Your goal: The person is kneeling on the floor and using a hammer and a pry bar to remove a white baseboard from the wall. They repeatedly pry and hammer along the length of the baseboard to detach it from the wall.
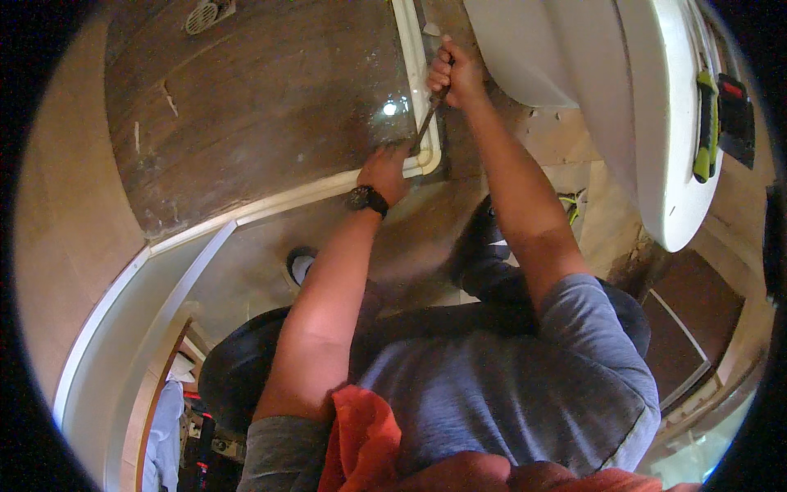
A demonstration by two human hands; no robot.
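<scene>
Down low, crouched over a white curved threshold [414, 74] where its corner rounds off near the toilet base [525, 57]. Right hand [455, 74] fisted tight on the handle of a slim metal tool [426, 123] — shaft slanting down and left, tip at the rounded corner of the trim. Left hand [384, 170] pressed on the trim just beside the tool tip, fingers curled down; black wristwatch [366, 198] on that wrist; whether anything is gripped under the palm, cannot tell. Tight quarters: toilet bowl close against the right forearm, threshold edge directly under both hands. More room on the far side of the trim — bare dark floor [262, 107] with scuffs and a round drain grille [202, 16] at the top edge. White rail [164, 303] sweeping down-left along the near floor. On the toilet tank lid [680, 123] at right: a yellow-green handled tool [705, 123] and a black-and-red item [736, 115], lying side by side. Orange cloth [361, 443] bunched at the bottom edge.
</scene>
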